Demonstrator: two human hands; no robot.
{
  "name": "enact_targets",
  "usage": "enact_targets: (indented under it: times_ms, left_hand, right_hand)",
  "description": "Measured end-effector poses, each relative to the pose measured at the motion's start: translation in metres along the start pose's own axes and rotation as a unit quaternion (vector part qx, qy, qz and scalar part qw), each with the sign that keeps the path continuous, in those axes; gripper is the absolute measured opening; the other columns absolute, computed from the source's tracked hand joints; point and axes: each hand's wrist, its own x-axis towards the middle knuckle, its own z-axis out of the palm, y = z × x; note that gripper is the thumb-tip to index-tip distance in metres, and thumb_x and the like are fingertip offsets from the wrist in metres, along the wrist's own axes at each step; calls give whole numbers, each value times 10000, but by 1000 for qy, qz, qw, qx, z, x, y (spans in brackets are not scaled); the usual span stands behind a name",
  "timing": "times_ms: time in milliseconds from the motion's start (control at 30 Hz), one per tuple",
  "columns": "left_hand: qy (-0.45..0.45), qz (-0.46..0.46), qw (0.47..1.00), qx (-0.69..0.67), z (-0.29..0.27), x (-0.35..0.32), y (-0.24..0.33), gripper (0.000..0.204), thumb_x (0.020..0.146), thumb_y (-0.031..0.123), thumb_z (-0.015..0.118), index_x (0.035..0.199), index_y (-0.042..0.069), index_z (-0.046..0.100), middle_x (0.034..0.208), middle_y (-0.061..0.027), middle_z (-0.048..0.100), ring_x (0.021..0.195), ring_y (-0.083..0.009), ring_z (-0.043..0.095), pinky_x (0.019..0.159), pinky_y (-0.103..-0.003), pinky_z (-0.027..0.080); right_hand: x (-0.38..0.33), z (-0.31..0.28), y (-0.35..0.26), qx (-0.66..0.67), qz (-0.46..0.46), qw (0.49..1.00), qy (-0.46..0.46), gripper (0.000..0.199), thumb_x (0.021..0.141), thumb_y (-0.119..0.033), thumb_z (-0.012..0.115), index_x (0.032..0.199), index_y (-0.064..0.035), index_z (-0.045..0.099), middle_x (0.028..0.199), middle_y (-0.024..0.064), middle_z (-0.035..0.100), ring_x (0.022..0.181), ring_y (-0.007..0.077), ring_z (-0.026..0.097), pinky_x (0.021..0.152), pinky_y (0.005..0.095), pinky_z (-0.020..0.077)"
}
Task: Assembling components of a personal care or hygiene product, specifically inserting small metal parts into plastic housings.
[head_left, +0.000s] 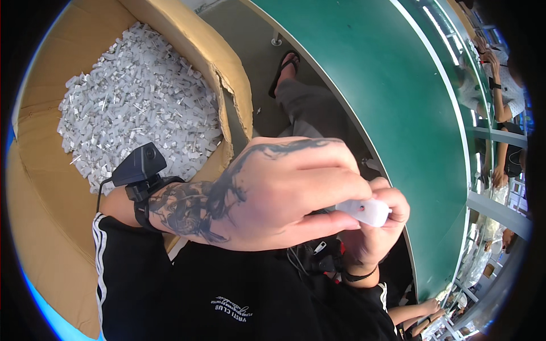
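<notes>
In front of my chest, both hands meet at a small white plastic piece (369,212) with a rounded end and a tiny reddish spot. My left hand (296,187), tattooed on its back, reaches across from the left and pinches the piece between thumb and fingers. From the far side, the curled fingers of my right hand (387,221) close round the same piece. My left hand covers part of the piece and some of my right fingers. A small black camera (142,165) is strapped to my left wrist.
A large cardboard box (236,85) at the left holds a heap of small whitish plastic parts (142,102) with thin metal bits. A green-topped table (392,85) curves along the right. Other people (503,91) sit beyond it; another person's hands (429,308) show at lower right.
</notes>
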Motion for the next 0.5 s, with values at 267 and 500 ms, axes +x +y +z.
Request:
enact_targets:
  times_ms: [267, 500]
  left_hand:
    - [19, 10, 999, -41, 11, 0, -1, 319, 703, 11, 786, 1003, -22, 683, 914, -86, 615, 739, -185, 621, 614, -269, 494]
    - [17, 29, 996, -87, 14, 1, -5, 296, 696, 3, 788, 974, -30, 691, 894, -89, 603, 707, -176, 609, 586, -268, 476]
  right_hand:
    - [-3, 1, -1, 0, -18, 1000, 5, 135, 770, -28, 730, 851, 11, 628, 778, 93, 615, 655, 150, 575, 580, 250, 438]
    - [-7, -2, 4, 66, -4, 998, -16, 143, 758, -10, 742, 838, 2, 624, 782, 84, 602, 665, 162, 579, 579, 260, 437]
